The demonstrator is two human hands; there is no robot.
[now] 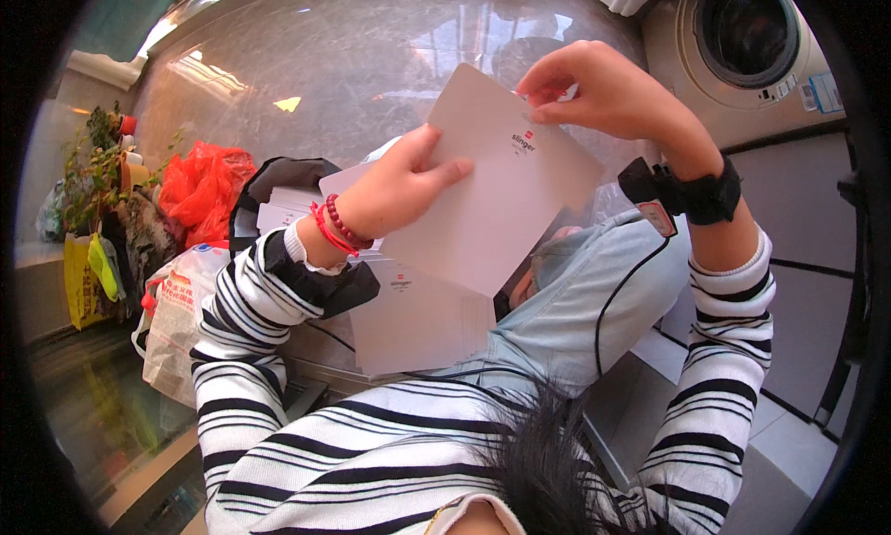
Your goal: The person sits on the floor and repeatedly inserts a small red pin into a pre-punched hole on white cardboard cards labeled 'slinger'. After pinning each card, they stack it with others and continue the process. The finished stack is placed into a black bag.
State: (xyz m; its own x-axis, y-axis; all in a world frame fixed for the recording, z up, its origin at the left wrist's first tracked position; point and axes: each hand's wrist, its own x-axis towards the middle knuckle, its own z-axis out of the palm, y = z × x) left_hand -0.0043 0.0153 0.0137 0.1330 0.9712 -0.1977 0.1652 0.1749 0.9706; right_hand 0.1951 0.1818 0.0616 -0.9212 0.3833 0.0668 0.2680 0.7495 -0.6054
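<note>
My left hand [397,183] holds a white card sheet [480,208] with rounded corners, thumb on its face and fingers behind. A small red mark and dark printed writing sit near the sheet's upper right edge. Another pale, blurred sheet corner [583,176] shows behind it on the right. Beside that upper right edge is my right hand [592,89], thumb and forefinger bent towards each other. Whether they pinch anything is not clear. Under the held sheet, a fanned stack of similar white sheets [424,333] lies at my lap.
A black bag [296,169] at left holds more white sheets [282,211]. Near it are a red plastic bag [205,187], a printed white carrier bag [177,319] and potted plants [97,166]. A front-loading washing machine [679,62] stands at upper right. A black cable [612,291] hangs from my right wrist.
</note>
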